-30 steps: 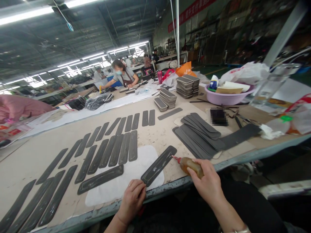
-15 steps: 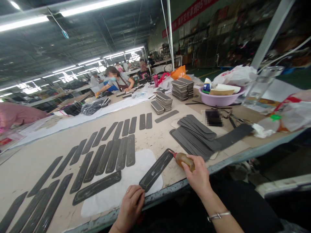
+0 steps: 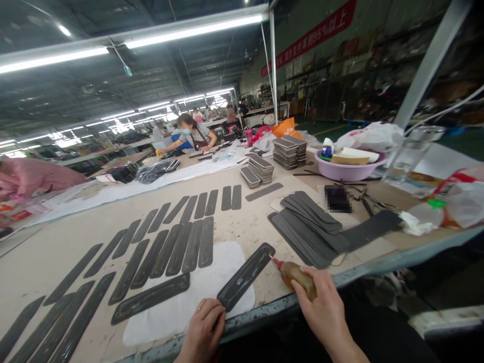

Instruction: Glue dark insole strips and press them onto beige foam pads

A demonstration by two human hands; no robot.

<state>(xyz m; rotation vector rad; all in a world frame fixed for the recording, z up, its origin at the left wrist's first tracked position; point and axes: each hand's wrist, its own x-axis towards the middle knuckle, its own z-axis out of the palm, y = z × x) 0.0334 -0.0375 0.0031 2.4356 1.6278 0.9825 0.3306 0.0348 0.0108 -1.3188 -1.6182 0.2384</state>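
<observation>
My right hand (image 3: 325, 312) grips a small brown glue bottle (image 3: 295, 273) with a red nozzle, its tip close to the far end of a dark grey strip (image 3: 246, 276). That strip lies slanted on a white sheet (image 3: 212, 290) at the table's front edge. My left hand (image 3: 204, 330) is closed with its fingertips pressing the strip's near end. Another glued strip (image 3: 150, 298) lies to the left on the same sheet.
Rows of dark strips (image 3: 166, 242) cover the beige table (image 3: 56, 252). A fanned pile of strips (image 3: 310, 222) lies right, stacked pieces (image 3: 260, 169) behind. A purple basin (image 3: 348, 169), glass jar (image 3: 410, 154) and bags sit at the right. People work at far tables (image 3: 192, 133).
The bottle's nozzle pulled back a little from the strip's far end. The view shifted slightly; my left hand stays on the strip's near end.
</observation>
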